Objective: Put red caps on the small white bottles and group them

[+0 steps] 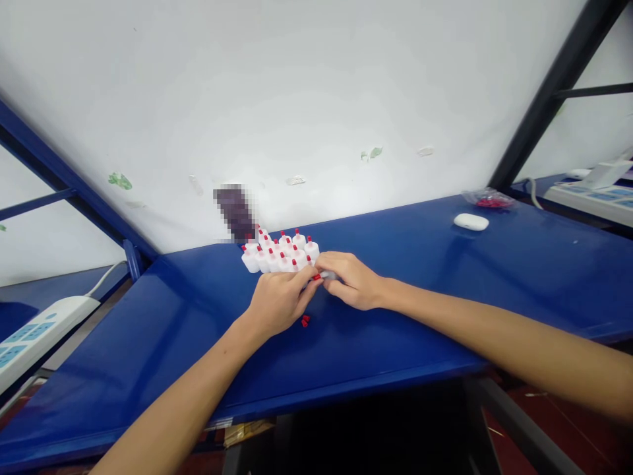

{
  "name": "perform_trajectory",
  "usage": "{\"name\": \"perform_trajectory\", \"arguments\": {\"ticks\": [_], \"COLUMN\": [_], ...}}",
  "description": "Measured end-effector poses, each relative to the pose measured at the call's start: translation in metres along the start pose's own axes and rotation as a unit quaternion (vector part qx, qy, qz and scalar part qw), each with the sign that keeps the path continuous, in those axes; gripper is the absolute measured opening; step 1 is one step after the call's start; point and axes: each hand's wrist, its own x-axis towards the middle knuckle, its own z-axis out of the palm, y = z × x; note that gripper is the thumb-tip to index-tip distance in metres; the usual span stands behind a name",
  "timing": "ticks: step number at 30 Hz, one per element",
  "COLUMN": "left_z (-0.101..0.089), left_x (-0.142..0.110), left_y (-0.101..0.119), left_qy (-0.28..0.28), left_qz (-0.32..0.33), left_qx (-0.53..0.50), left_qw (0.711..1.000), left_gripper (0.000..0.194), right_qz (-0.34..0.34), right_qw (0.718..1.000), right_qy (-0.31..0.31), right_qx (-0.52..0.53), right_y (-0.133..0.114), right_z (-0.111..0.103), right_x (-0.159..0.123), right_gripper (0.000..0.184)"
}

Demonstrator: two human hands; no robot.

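My left hand (279,298) pinches a small red cap (317,278) between thumb and fingers. In my right hand (353,280) is a small white bottle (328,274), mostly covered by the fingers and lying on its side. The cap meets the tip of this bottle; whether it is seated on it I cannot tell. Just beyond my hands stands a cluster of several white bottles (251,262) with red caps, upright and close together. Some loose red caps (305,321) lie on the table near my left wrist.
The blue table (395,343) runs along a white wall. A blurred dark upright object (237,212) stands behind the bottles. Toward the back right are a white rounded case (471,222) and a clear bag of red pieces (490,199). A power strip (39,333) sits at the left.
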Motion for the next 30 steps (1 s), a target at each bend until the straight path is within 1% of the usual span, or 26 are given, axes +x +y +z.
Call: {"name": "perform_trajectory", "arguments": {"ticks": [3,5,7,9,14,17,19,22,24,27,30], "left_z": [0.004,0.006,0.009,0.011,0.015,0.015,0.014,0.014,0.015,0.015,0.009], "left_x": [-0.001,-0.002,-0.003,-0.003,-0.004,-0.003,-0.003,-0.003,-0.002,-0.001,0.005], "left_y": [0.002,0.004,0.006,0.007,0.009,0.010,0.010,0.010,0.010,0.009,0.003], "left_qy": [-0.005,-0.007,-0.006,0.000,0.022,0.028,0.030,0.033,0.032,0.037,0.065], "left_qz": [0.026,0.047,0.060,0.066,0.074,0.077,0.074,0.066,0.056,0.032,0.001], "left_qx": [-0.008,-0.012,-0.007,0.008,0.023,0.021,0.019,0.006,-0.011,-0.046,-0.061], "left_qw": [1.000,0.999,0.998,0.998,0.997,0.996,0.997,0.997,0.998,0.998,0.996], "left_gripper": [0.023,0.021,0.020,0.019,0.018,0.017,0.018,0.019,0.020,0.019,0.018], "right_qz": [0.020,0.044,0.068,0.077,0.045,0.043,0.053,0.078,0.088,0.079,0.086], "right_qw": [1.000,0.998,0.994,0.992,0.991,0.990,0.990,0.993,0.994,0.995,0.994], "right_qy": [-0.013,-0.030,-0.054,-0.076,-0.114,-0.123,-0.118,-0.086,-0.070,-0.056,-0.002], "right_qx": [-0.006,-0.034,-0.061,-0.071,-0.044,-0.045,-0.048,-0.038,-0.014,0.035,0.071], "right_y": [-0.002,-0.004,-0.006,-0.008,-0.011,-0.012,-0.014,-0.014,-0.013,-0.008,0.001], "right_z": [0.000,0.000,0.000,-0.001,-0.004,-0.006,-0.006,-0.004,-0.001,0.002,0.003], "right_x": [-0.001,0.000,0.001,0.001,0.001,0.001,0.002,0.002,0.001,0.001,0.000], "right_gripper": [0.021,0.024,0.022,0.018,0.012,0.009,0.009,0.016,0.018,0.018,0.024]}}
